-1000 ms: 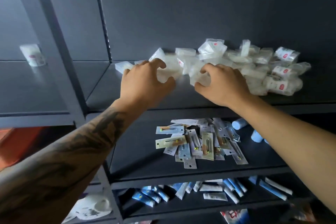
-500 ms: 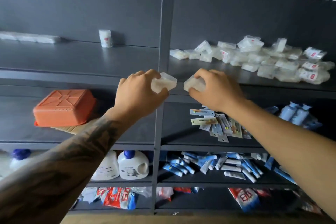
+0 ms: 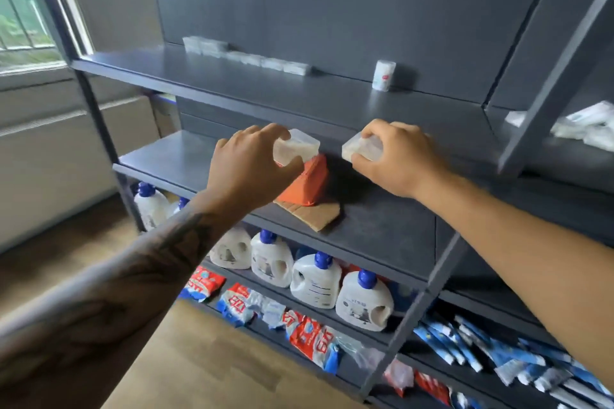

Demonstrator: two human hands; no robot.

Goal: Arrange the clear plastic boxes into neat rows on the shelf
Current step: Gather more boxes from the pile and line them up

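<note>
My left hand (image 3: 247,169) grips a clear plastic box (image 3: 296,147) in the air in front of the dark shelf unit. A second clear box (image 3: 360,149) is pinched between the fingers and thumb of my right hand (image 3: 400,159), level with the first. Both boxes hang just below the front edge of the upper shelf (image 3: 265,90). A row of clear boxes (image 3: 246,56) lies along the back of that shelf, with one box (image 3: 383,75) standing upright further right. The loose pile of boxes (image 3: 584,124) shows at the far right, behind an upright post.
An orange container (image 3: 307,184) sits on cardboard (image 3: 315,214) on the shelf below my hands. White detergent bottles (image 3: 315,282) with blue caps fill the shelf under that, with red packets (image 3: 309,334) and blue tubes (image 3: 465,347) lower down. A window (image 3: 23,20) is at the left.
The view has swung left from the pile to the left bay. Both hands lifted a box from the pile and carried it leftwards, in front of the left bay's shelf.
</note>
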